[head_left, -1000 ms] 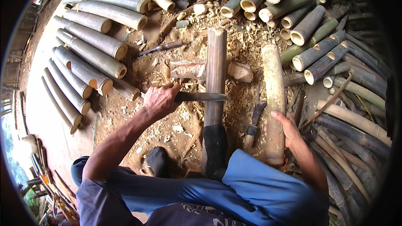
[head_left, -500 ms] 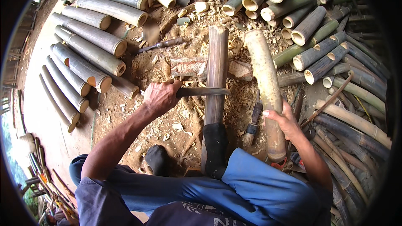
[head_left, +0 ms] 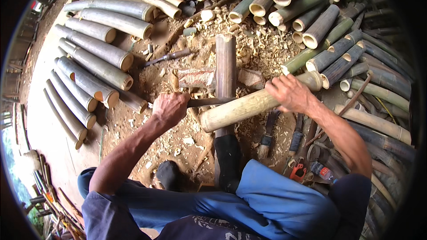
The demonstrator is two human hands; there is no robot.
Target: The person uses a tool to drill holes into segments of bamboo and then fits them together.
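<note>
My left hand (head_left: 171,108) is closed round the handle of a long knife (head_left: 209,102), whose dark blade points right across an upright-lying bamboo post (head_left: 226,62). My right hand (head_left: 289,92) grips a pale, scraped bamboo tube (head_left: 242,110) from above, near its far right end. The tube slants across the front of the post, its near end low and to the left. Part of the blade's tip and a stretch of the post are hidden behind the tube. My foot in a black sock (head_left: 227,155) rests on the post's near end.
Grey-green bamboo tubes (head_left: 95,55) lie in a row at left; more are heaped at right (head_left: 320,26). Shavings (head_left: 262,46) cover the ground. A chisel-like tool (head_left: 171,56), two dark-handled tools (head_left: 267,140), an orange-red object (head_left: 298,171) and a plastic bottle (head_left: 323,171) lie around.
The bamboo tube has swung from near upright at my right to a slant across the post. My right hand now grips it from above. The knife stays in my left hand, its blade lying similarly.
</note>
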